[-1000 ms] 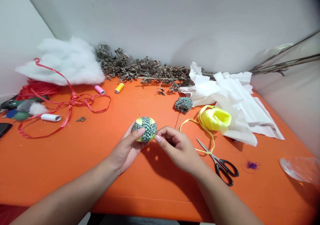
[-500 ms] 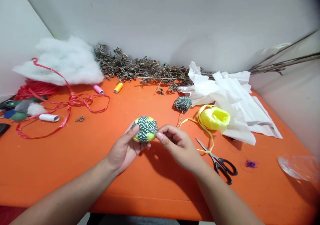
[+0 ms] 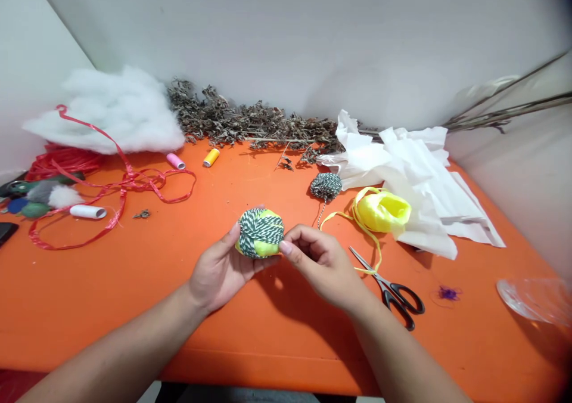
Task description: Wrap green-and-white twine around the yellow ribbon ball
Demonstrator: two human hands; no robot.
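Note:
Resting in my left hand [image 3: 218, 269] is a round yellow ball [image 3: 260, 233] wrapped in bands of green-and-white twine, with the thumb on its left side and the fingers beneath. Patches of yellow show between the bands. At the ball's right edge, my right hand [image 3: 315, 260] pinches with thumb and index finger, the other fingers curled in. A twine strand [image 3: 320, 215] runs from a small skein of the same twine [image 3: 326, 186] down behind my right hand; the pinched part itself is mostly hidden by the fingers.
Black-handled scissors [image 3: 395, 293] and a yellow raffia bundle [image 3: 384, 209] lie right of my hands, near white paper [image 3: 415, 164]. Dried plants [image 3: 250, 117] line the wall. Leftward are red ribbon [image 3: 129, 179], white stuffing [image 3: 120, 111] and thread spools [image 3: 88, 211].
The wrapped ball has turned in my left hand, so its twine bands now slant differently. My left thumb has shifted back to the ball's left edge. My right hand has barely moved.

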